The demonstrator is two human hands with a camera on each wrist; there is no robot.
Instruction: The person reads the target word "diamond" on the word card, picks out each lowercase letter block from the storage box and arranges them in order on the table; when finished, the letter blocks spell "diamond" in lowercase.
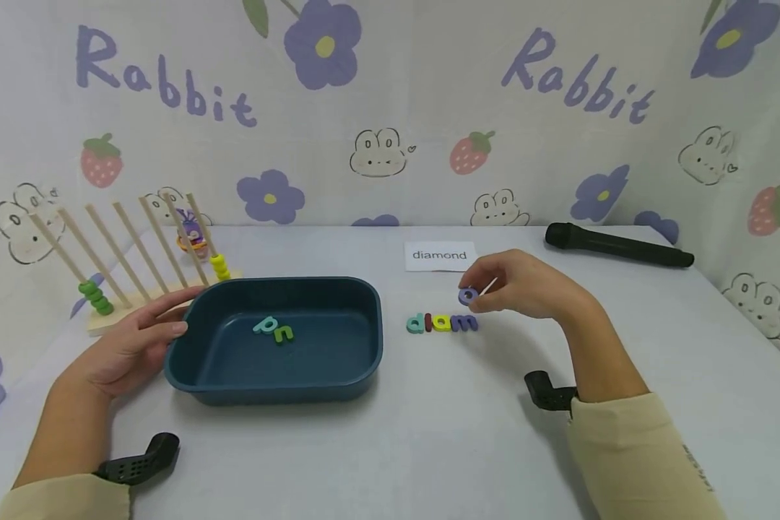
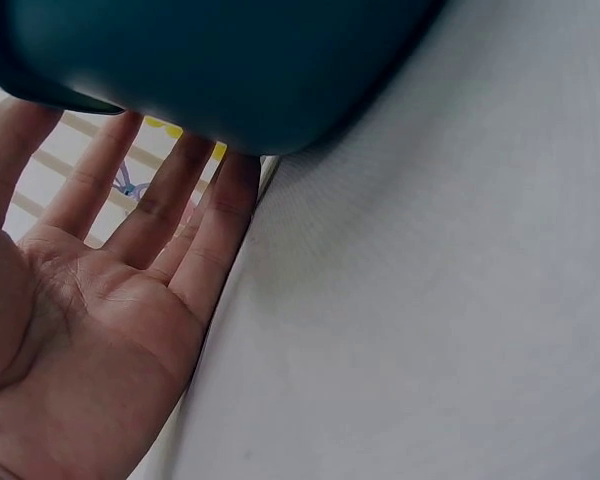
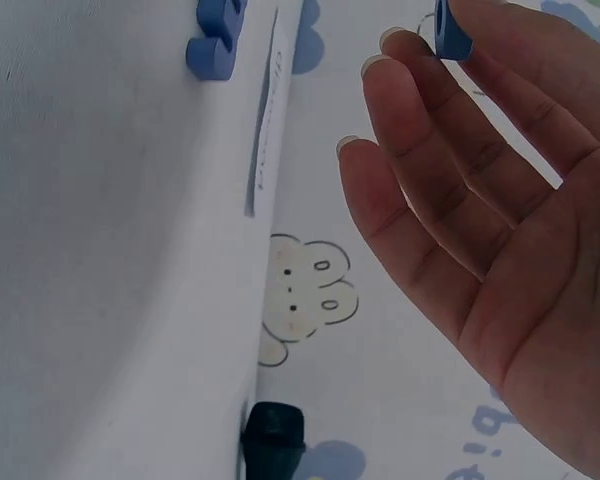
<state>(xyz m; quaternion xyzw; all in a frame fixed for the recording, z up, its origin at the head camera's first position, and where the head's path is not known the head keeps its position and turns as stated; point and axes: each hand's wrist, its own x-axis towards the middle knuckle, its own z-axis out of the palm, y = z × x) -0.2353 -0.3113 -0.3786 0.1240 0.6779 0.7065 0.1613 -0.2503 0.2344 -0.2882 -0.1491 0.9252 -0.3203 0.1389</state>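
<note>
White table [image 1: 403,455] – blue tray [image 1: 273,395], letter row [image 1: 436,323], word card [image 1: 440,265], microphone [image 1: 617,244], pegged rack [image 1: 141,247]

Touching the left grip [image 1: 130,347] is a tray [image 1: 279,394] of smooth plastic with a soft sheen; behind that grip, a rack [image 1: 130,235] of bare, matt wood. The letter [image 1: 462,297] in the right grip [image 1: 526,285] is smooth, perhaps plastic, though too small to be sure. Beyond it lies a matt paper card [image 1: 422,265]; beneath both, matt cloth covers the desk [image 1: 390,455].

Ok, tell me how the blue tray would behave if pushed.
The blue tray would probably slide rather than tip, being wide and low. Its smooth, evenly shaped walls suggest stiffness. The two small letters inside likely add little weight.
</note>
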